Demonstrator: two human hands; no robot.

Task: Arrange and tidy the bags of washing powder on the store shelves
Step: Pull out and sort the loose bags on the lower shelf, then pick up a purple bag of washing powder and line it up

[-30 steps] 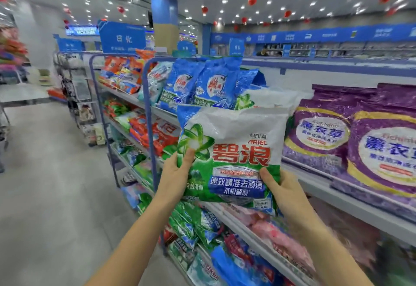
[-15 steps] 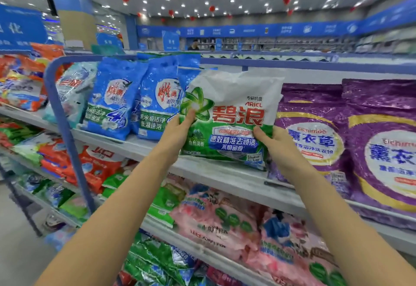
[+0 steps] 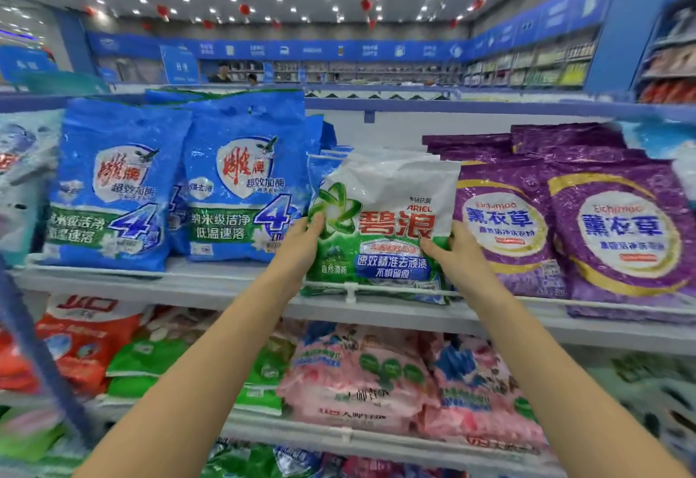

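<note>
Reaching arms: both bare forearms stretch forward and up from the bottom corners toward the upper shelf [image 3: 211,285] and converge on one bag.
Left hand: the left hand [image 3: 301,248] grips the bag's left edge. The thumb lies on the front over the green swirl logo, and the other fingers are hidden behind the pack.
Right hand: the right hand [image 3: 457,255] grips the right edge a little lower. The thumb presses across the front beneath the red characters, and the remaining fingers are out of sight behind.
Bag's place: the white-and-green bag [image 3: 388,191] stands upright on the upper shelf. Its bottom edge sits behind the thin white front rail [image 3: 376,286], in the gap between the blue bags and the purple bags.
Left neighbours: two blue bags [image 3: 113,184] stand upright side by side. A smaller blue pack [image 3: 320,167] peeks out behind the held bag's upper left corner; whether they touch cannot be told.
Right neighbours: the purple bags [image 3: 617,229] stand in a row, the nearest just beside the right hand.
Below: pink bags [image 3: 357,376], green bags [image 3: 143,364] and a red bag [image 3: 83,334] lie on the next shelf down, partly covered by the forearms.
Corner: a blurred blue post [image 3: 34,357] slants across the lower left.
Bag's look: crinkled white top and green lower half, with large red characters, "ARIEL" in small red letters, and a blue band with white writing.
</note>
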